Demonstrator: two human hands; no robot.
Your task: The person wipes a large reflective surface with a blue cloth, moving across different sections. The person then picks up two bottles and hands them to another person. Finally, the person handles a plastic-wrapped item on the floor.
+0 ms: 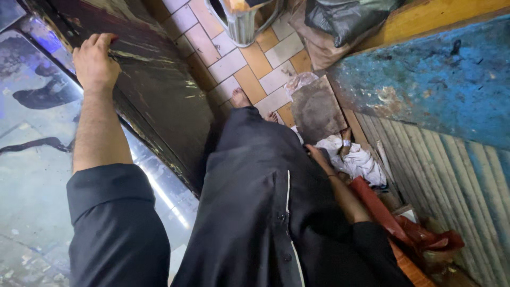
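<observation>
Counter edge (159, 101), dark worn wood, runs diag. from upper left to centre of frame; left hand (94, 62) grips its top, fingers curled tog. over edge. Right hand (320, 157) centre-right, low by white cloth (357, 160) on floor; fingers hidden, can't tell.

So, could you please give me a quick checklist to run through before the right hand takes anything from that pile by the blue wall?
1. Left hand braced on the dark counter edge: ok.
2. Right hand at the white cloth: ok, right beside it.
3. Right hand's grip: cannot tell, fingers hidden behind the dark garment.
4. Red bag clear of the forearm: not ok, it lies against it.
5. Bare foot flat on the tiled floor: ok.
</observation>
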